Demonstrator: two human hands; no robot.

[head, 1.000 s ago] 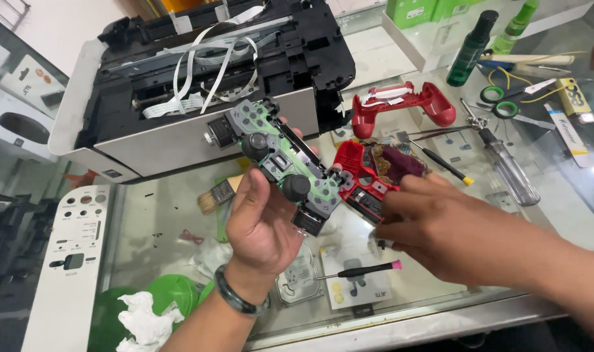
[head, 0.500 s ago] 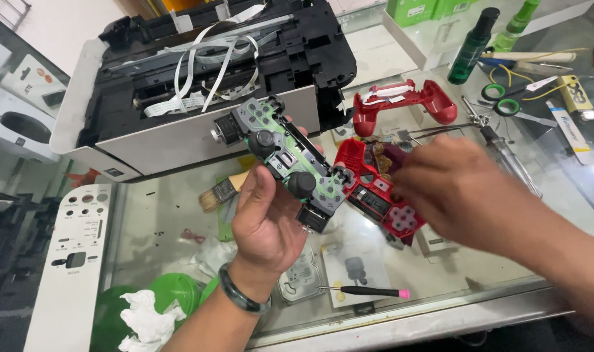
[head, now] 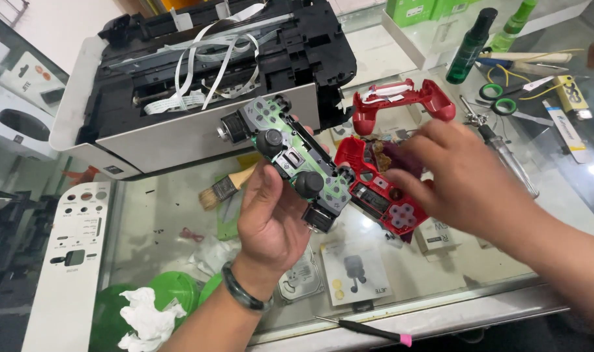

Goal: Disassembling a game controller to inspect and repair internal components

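Mid-reassembly, the left hand [head: 271,215] grips the green gamepad circuit board with two black thumbsticks [head: 290,163] at centre, while the right hand [head: 466,179], fingers curled, holds the red plastic front shell [head: 378,189] just right of it, which probably needs aligning next.

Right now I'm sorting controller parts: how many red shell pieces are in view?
2: one red shell lies on the glass by the printer; the other is at the right hand. More may be hidden.
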